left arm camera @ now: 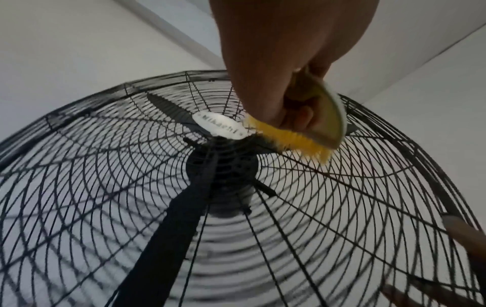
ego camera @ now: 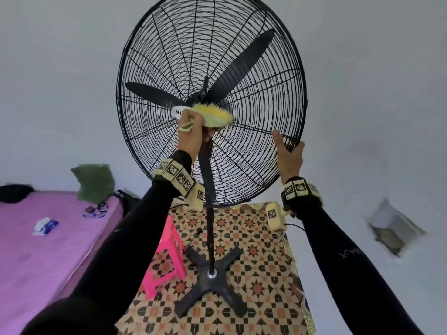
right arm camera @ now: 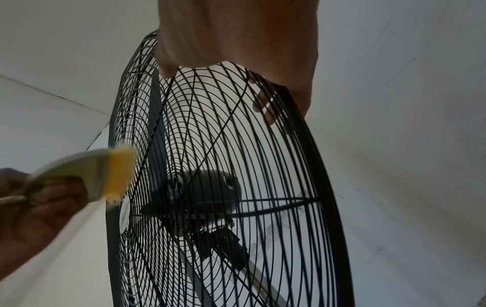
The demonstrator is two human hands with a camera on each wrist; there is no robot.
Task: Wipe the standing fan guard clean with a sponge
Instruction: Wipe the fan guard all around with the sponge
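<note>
A tall black standing fan with a round wire guard [ego camera: 254, 56] fills the head view. My left hand [ego camera: 191, 131] grips a pale green brush with yellow bristles [ego camera: 212, 114], and the bristles press on the guard beside the white centre badge [left arm camera: 219, 127]. In the left wrist view the brush [left arm camera: 302, 137] lies just right of that badge. My right hand [ego camera: 289, 155] holds the guard's lower right rim, thumb in front and fingers curled behind the wires [right arm camera: 263, 106]. In the right wrist view the brush [right arm camera: 115, 174] is blurred at the left.
The fan's pole [ego camera: 210, 201] runs down to a black cross base [ego camera: 210, 279] on a patterned floor. A pink plastic stool [ego camera: 167, 255] stands left of the base. A bed with a pink sheet [ego camera: 36, 250] lies at the left. A cable trails behind the pole.
</note>
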